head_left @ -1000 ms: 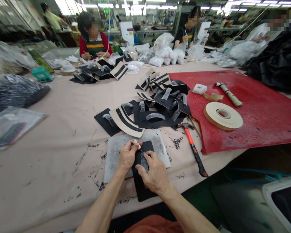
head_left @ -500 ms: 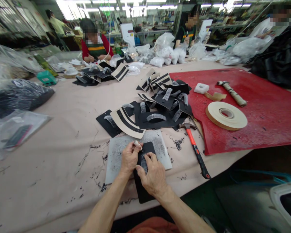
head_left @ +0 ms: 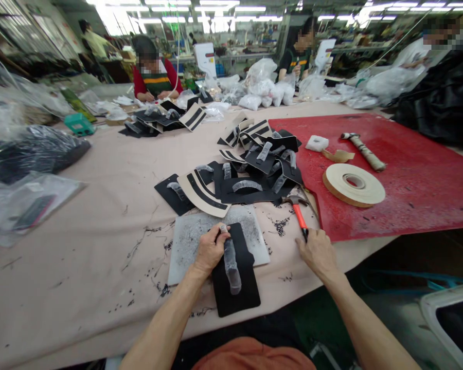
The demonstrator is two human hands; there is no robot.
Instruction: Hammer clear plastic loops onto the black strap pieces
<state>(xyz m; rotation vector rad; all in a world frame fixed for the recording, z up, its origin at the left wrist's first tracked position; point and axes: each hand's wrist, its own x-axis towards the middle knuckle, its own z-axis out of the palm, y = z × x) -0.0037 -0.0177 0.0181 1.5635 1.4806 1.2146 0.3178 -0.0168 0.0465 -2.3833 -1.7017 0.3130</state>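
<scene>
A black panel [head_left: 247,288] lies partly over a speckled pale board [head_left: 183,252], its lower end reaching past the board's near edge. Along the panel runs a handle wrapped in clear plastic [head_left: 232,267]. My left hand [head_left: 210,249] is closed at the handle's upper end. A small whitish bit shows at its fingertips; whether it is finger tape or a separate piece, I cannot tell. To the right, my right hand [head_left: 318,253] is closed round the black grip of a claw hammer with an orange shaft [head_left: 299,216]. The hammer's head rests on the table cloth.
Similar panels with wrapped handles [head_left: 243,190] are heaped beyond the board, with another pile [head_left: 158,118] farther left. A red mat [head_left: 409,180] on the right carries a tape roll [head_left: 354,185] and a wrapped-handle hammer [head_left: 366,151]. Co-workers [head_left: 156,77] sit across the table.
My right hand has left the panel, moved right and taken hold of the hammer's grip. The wrapped handle is now uncovered to view. My left hand stays at its upper end.
</scene>
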